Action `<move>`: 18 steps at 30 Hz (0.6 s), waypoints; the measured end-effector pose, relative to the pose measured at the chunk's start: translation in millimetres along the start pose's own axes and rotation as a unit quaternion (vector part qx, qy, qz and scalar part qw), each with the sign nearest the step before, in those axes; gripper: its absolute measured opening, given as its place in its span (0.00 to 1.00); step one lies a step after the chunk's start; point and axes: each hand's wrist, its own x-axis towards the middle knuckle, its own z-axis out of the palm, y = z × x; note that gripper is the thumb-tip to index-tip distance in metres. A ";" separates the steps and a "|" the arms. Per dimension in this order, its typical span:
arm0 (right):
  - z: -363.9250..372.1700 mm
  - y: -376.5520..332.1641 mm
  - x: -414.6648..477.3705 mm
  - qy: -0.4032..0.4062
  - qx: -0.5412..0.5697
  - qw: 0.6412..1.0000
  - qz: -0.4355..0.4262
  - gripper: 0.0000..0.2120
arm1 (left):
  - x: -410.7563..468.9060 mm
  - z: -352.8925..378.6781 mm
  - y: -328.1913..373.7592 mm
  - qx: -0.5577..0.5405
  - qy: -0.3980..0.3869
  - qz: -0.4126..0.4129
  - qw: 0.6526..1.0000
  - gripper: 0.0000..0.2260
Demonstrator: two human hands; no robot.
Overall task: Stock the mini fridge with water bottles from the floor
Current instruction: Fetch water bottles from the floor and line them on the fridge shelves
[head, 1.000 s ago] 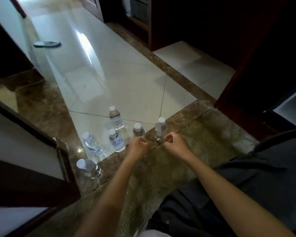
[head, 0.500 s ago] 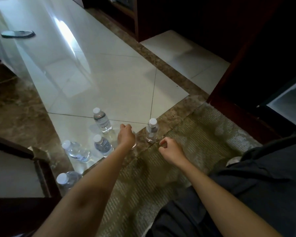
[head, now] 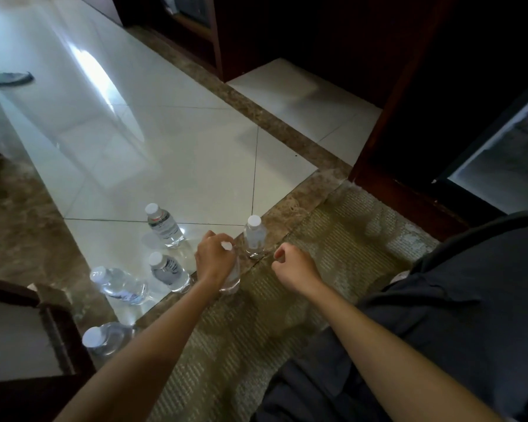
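Left hand (head: 215,260): gripping held bottle (head: 233,280) near its cap; lift straight, clear of upright bottle (head: 254,239) just beside. Right hand (head: 293,264): curled, empty; best takes that neighbour.

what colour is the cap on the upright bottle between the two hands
White. The cap shows best in the head view.

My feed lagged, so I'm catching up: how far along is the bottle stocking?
Done: nothing that shows; the sliver of mini fridge in view holds no bottles. In hand: the left hand grips one bottle near its top; the right hand is curled and empty. Left: five more bottles on the floor.
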 end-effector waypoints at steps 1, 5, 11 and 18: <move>-3.7 -1.4 -0.1 -0.009 0.001 1.000 0.003 0.12 | -3.5 -5.1 7.9 -0.007 -0.005 0.011 1.000 0.08; -31.4 -9.9 -7.3 -0.064 0.016 0.998 -0.003 0.12 | -18.7 -27.4 52.1 0.004 -0.032 0.102 0.994 0.10; -113.4 -6.1 -19.3 -0.022 0.001 0.999 -0.025 0.15 | -28.0 -49.4 142.3 -0.048 -0.080 0.230 0.969 0.07; -212.3 15.3 -34.9 0.040 -0.019 0.998 -0.034 0.21 | -42.2 -44.2 265.8 -0.113 -0.155 0.343 0.919 0.12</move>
